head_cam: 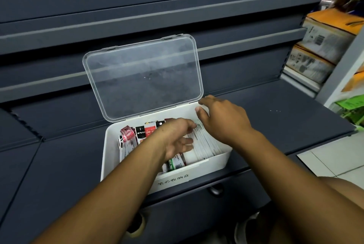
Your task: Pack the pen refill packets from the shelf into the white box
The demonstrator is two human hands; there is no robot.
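The white box (214, 163) stands on the dark shelf (275, 110) with its clear lid (141, 76) hinged up behind it. Inside lie several pen refill packets: red and black ones (136, 134) at the left, a stack of white ones (204, 145) at the right. My left hand (177, 137) reaches into the box, fingers curled over the packets at the edge of the white stack. My right hand (220, 115) hovers over the box's far right corner, fingers relaxed, holding nothing that I can see.
Empty dark shelf tiers (137, 17) rise behind the box. Orange and white cartons (323, 47) are stacked on a rack at the right, with green goods (350, 106) below. A drawer with a metal pull (215, 190) sits under the shelf. Tiled floor (331, 161) shows at the lower right.
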